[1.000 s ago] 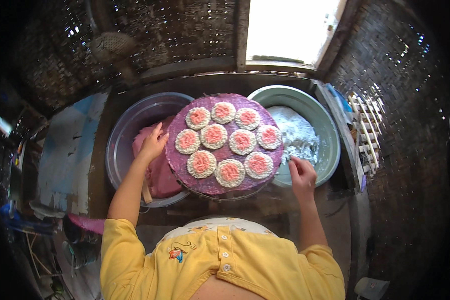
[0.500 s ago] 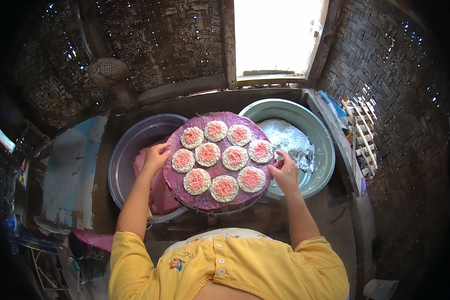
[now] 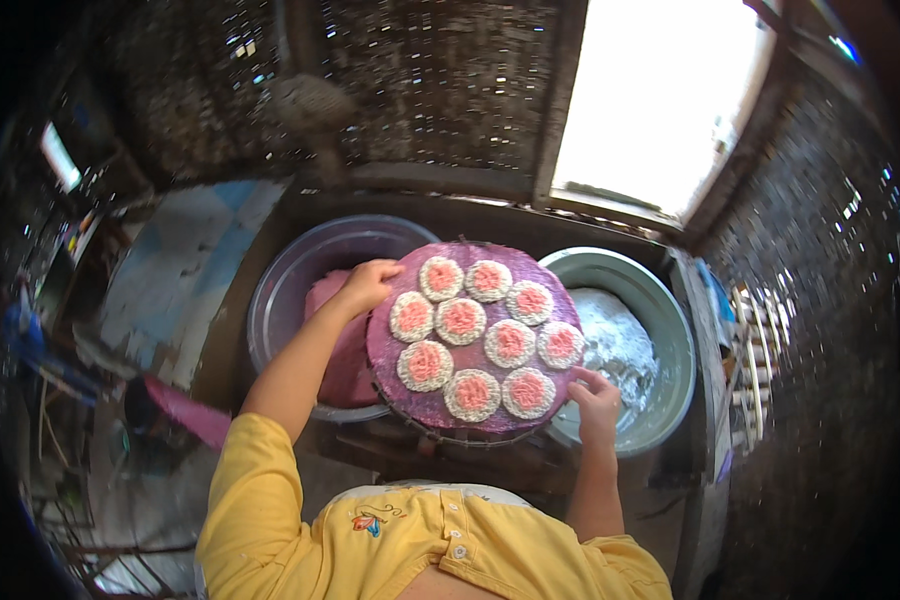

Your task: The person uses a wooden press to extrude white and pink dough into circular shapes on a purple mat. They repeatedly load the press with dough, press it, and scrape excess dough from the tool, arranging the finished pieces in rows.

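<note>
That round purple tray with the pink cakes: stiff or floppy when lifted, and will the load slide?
Probably stiff: the round tray looks flat with only the left hand and right hand at opposite rims. The nine cakes sit loose, so tilting likely shifts them. They look soft, probably fragile.

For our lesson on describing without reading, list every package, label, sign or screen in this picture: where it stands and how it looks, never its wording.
No clear package, label, sign or screen shows.
Nearest candidate: a small bright rectangular patch on the dark woven wall at far left, too blurred to tell what it is.
Otherwise only the round purple woven tray of pink-and-white cakes, held by the left hand and right hand over two basins.
</note>
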Tool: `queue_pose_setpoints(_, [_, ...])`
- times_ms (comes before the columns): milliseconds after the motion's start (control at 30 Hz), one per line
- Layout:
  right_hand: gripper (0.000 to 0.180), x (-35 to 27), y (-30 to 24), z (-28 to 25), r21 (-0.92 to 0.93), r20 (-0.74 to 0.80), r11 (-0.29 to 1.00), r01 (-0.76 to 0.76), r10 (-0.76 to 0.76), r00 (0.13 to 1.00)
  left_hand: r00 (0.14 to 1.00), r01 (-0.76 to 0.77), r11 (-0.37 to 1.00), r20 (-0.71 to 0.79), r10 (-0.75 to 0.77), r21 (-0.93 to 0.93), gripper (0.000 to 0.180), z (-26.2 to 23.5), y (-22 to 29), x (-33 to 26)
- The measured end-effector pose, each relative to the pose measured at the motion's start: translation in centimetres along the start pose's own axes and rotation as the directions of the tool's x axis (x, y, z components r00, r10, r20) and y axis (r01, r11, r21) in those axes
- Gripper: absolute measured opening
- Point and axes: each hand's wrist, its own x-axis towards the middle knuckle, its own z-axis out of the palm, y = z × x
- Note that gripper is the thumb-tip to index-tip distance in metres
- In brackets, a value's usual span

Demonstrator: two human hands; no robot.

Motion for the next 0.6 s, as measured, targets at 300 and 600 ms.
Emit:
queue_pose_setpoints(300, [0.042, -1.1, -7.2, 3.0, 0.018, 0.099, 0.990, 0.138, -0.139, 0.985, 0.966, -0.252, 0.950, -0.109, 0.235, -0.186, 0.052, -4.0, 0.9, -0.1])
queue_pose_setpoints(600, [0.043, -9.1, -19.8, 18.5, -0.274, 0.205, 0.933, 0.233, -0.180, 0.962, 0.983, -0.002, 0.895, -0.164, -0.079, -0.445, 0.048, -24.6, -5.6, -12.5])
